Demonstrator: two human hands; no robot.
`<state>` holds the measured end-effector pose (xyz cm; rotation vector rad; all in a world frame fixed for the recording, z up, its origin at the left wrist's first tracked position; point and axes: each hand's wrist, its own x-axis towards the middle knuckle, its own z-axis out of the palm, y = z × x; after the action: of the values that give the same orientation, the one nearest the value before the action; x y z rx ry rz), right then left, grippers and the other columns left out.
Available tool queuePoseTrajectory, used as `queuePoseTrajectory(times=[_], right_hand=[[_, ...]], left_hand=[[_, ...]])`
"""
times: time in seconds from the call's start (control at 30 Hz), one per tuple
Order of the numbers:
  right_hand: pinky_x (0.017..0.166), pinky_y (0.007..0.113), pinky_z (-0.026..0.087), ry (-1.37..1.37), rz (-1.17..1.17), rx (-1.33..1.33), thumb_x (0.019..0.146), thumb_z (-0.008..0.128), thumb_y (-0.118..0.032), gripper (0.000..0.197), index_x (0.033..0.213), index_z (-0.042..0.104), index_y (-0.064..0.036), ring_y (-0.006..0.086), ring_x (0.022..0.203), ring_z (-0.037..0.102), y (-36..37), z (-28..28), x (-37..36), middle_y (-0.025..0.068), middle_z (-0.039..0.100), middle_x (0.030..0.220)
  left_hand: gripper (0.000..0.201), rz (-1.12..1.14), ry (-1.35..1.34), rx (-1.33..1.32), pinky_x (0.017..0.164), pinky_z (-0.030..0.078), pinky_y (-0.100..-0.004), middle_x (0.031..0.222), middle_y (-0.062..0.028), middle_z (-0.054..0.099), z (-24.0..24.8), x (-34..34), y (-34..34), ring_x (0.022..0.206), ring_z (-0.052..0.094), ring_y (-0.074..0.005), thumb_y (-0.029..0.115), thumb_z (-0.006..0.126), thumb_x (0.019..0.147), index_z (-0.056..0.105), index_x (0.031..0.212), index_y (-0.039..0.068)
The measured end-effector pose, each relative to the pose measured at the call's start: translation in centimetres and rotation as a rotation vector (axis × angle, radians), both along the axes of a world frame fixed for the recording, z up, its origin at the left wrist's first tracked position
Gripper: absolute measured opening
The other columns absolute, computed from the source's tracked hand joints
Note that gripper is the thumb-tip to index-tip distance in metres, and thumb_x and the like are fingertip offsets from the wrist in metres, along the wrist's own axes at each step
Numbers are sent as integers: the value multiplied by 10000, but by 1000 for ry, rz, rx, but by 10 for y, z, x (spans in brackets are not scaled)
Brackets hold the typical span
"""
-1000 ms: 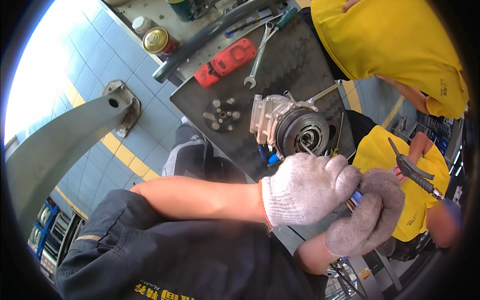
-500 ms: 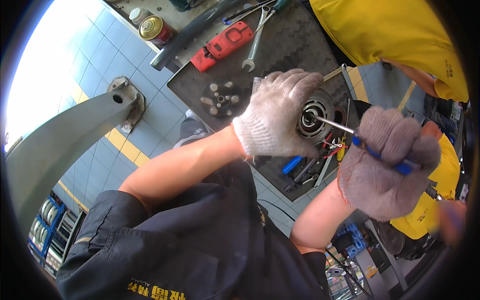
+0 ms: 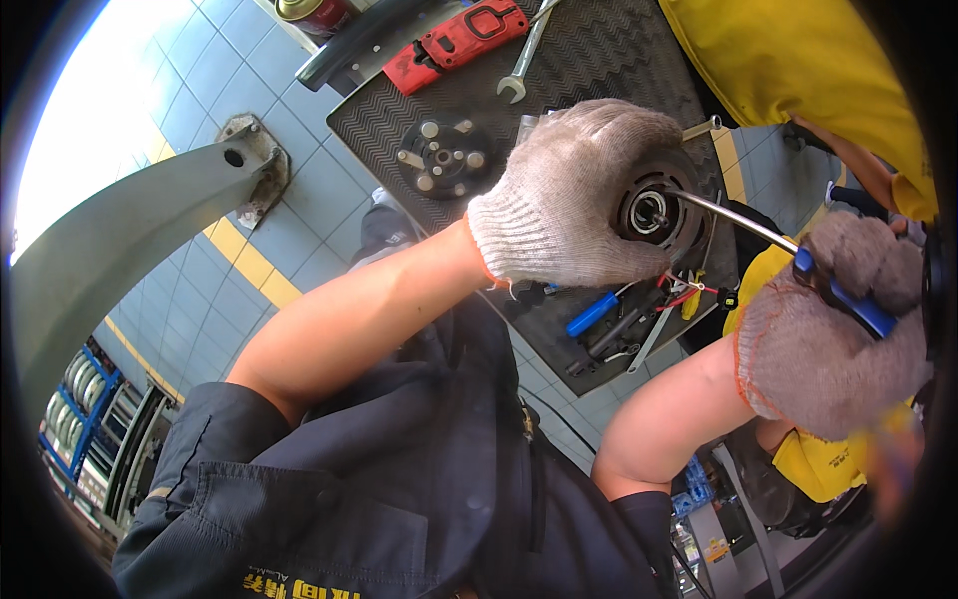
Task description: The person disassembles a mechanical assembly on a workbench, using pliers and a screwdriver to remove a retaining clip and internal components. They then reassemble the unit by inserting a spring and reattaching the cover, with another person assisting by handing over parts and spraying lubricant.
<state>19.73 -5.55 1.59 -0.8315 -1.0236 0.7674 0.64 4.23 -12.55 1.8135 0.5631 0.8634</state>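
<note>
A metal wheel [image 3: 654,212] with rings inside it sits on the counter [image 3: 599,60], toward its right side, its face turned to the person's right. The gloved left hand [image 3: 589,195] covers its left part, the fingers spread wide and bent over the top, the thumb along the lower edge, gripping it. From the wheel's face a tool [image 3: 738,218] with a steel shaft runs to the gloved right hand [image 3: 838,319], whose fingers are curled tightly round its blue handle; whether the tip touches the rings is hard to tell. Just below the wheel lie a blue screwdriver [image 3: 594,312] and red-and-yellow pliers [image 3: 689,302]. Left of the left hand is a round black disc [image 3: 442,160] with silver studs; above that, a wrench [image 3: 529,60] and a red tool [image 3: 474,40]. Beyond the counter are a person in yellow [image 3: 798,60], blue floor tiles [image 3: 309,120] and a grey post [image 3: 130,235].
</note>
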Motion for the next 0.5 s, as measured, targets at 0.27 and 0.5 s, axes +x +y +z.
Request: queuePoseTrajectory(times=[0.27, 0.5], right_hand=[[743, 350, 624, -740, -894, -351, 1196, 594, -486, 683, 983, 711, 152, 272, 720, 707, 21, 5, -38, 224, 783, 984], [668, 316, 610, -1668, -1154, 111, 1127, 761, -92, 163, 1065, 723, 54, 195, 714, 684, 25, 14, -29, 103, 696, 858]], left_hand=[[775, -38, 35, -38, 1066, 629, -523, 1327, -211, 804, 0, -2, 1, 1253, 783, -424, 407, 999, 738, 765, 1381, 44], [805, -53, 45, -44, 1113, 625, -518, 1352, -260, 778, 5, -3, 4, 1260, 772, -464, 350, 1011, 730, 742, 1400, -6]])
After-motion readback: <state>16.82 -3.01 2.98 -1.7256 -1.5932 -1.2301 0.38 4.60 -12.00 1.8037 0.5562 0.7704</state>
